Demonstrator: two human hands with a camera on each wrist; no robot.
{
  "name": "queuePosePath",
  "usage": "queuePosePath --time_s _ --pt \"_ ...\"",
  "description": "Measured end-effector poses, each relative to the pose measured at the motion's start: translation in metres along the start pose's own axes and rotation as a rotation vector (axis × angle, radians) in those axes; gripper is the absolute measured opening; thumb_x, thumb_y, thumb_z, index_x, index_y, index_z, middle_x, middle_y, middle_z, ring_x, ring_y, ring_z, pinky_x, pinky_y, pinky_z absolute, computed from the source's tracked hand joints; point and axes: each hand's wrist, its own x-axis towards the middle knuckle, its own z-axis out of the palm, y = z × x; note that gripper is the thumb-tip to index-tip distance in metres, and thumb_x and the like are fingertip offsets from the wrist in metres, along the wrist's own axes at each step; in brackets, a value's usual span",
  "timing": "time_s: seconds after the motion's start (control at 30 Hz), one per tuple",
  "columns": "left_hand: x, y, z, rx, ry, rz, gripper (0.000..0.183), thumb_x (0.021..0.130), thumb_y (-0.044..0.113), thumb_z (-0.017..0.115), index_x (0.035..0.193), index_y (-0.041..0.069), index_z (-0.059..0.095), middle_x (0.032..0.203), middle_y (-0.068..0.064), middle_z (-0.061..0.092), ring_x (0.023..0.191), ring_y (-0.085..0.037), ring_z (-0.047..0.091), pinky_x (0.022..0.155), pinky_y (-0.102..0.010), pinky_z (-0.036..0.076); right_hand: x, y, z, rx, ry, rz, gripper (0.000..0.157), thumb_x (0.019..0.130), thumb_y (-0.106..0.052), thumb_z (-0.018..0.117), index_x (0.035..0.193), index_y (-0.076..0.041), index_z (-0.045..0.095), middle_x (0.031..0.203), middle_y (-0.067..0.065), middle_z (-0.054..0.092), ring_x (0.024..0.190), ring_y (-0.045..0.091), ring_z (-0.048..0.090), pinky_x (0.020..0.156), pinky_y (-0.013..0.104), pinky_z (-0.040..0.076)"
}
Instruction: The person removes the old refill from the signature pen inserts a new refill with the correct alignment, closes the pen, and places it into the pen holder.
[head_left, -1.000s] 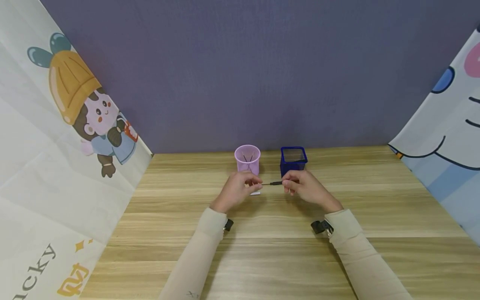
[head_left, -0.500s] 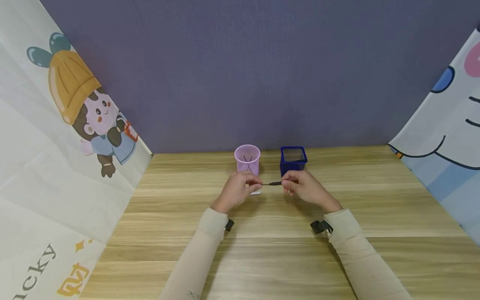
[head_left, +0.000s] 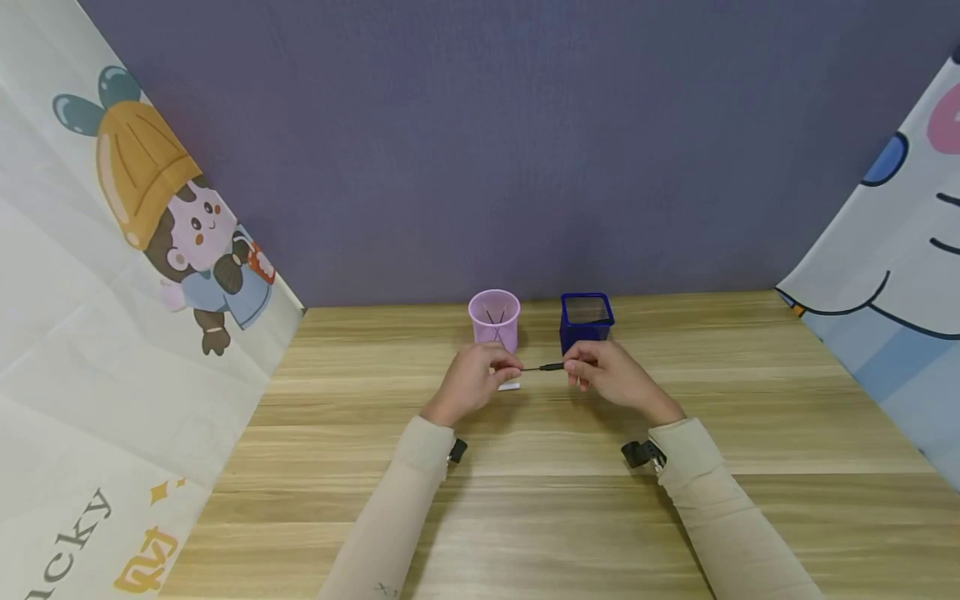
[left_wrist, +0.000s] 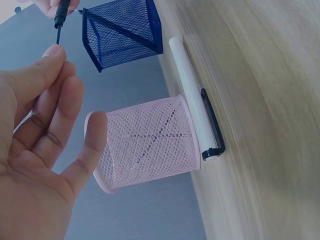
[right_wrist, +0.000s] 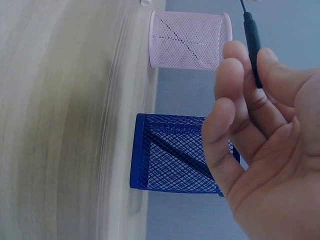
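Note:
A small screwdriver [head_left: 552, 367] with a black handle and thin shaft lies level between both hands, above the table. My right hand [head_left: 613, 375] pinches the handle between thumb and fingertips. At the other end, my left hand [head_left: 474, 379] pinches the shaft's tip between thumb and index finger, hiding the very end. Behind the left hand stands a pink mesh pen holder [head_left: 495, 321] with thin dark rods inside. A blue square mesh pen holder [right_wrist: 170, 155], with a dark stick leaning in it, stands behind the right hand.
A white pen-like tube [left_wrist: 192, 90] with a black clip lies on the wooden table [head_left: 525, 525], in front of the pink holder. A dark grey-blue panel [head_left: 525, 150] rises behind the table. Printed cloths hang at both sides.
Almost nothing differs. My left hand has shifted very slightly leftward along the screwdriver's shaft, while the right hand stays in place.

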Motion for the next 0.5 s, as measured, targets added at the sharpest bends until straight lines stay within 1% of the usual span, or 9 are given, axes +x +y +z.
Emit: queuePosePath --time_s 0.1,0.2,0.33,0.5 --pt "-0.0002 -0.0002 -0.0005 -0.007 0.006 0.003 0.006 0.09 0.015 0.078 0.095 0.011 0.081 0.093 -0.001 0.077 0.085 -0.013 0.069 0.078 -0.025 0.057 0.0005 0.0035 -0.001 0.012 -0.003 -0.007 0.014 0.104 -0.014 0.06 0.102 -0.004 0.069 0.081 0.014 0.071 0.067 0.022 0.064 0.06 0.034 0.055" --pt "-0.0001 -0.0008 -0.0009 -0.005 0.012 0.001 0.007 0.09 0.014 0.078 0.095 0.011 0.081 0.093 -0.001 0.078 0.085 -0.013 0.07 0.078 -0.026 0.058 0.0001 0.0044 -0.0024 0.013 -0.006 -0.007 0.015 0.104 -0.016 0.06 0.102 -0.005 0.069 0.08 0.013 0.071 0.067 0.02 0.064 0.06 0.031 0.055" --pt "0.0003 -0.0017 -0.0014 0.007 0.018 0.003 0.007 0.089 0.014 0.078 0.095 0.011 0.081 0.093 -0.002 0.078 0.085 -0.013 0.07 0.079 -0.028 0.058 -0.0006 0.0037 -0.0038 0.007 -0.007 0.0 0.015 0.105 -0.017 0.059 0.103 -0.006 0.069 0.08 0.011 0.071 0.067 0.02 0.064 0.06 0.03 0.055" --pt "0.0005 -0.0033 -0.0014 0.017 0.026 0.005 0.007 0.089 0.014 0.078 0.095 0.011 0.081 0.092 -0.001 0.078 0.083 -0.013 0.068 0.077 -0.026 0.056 -0.0014 0.0039 -0.0041 0.007 -0.005 0.007 0.015 0.105 -0.017 0.059 0.104 -0.007 0.069 0.081 0.011 0.071 0.068 0.023 0.066 0.061 0.03 0.056"
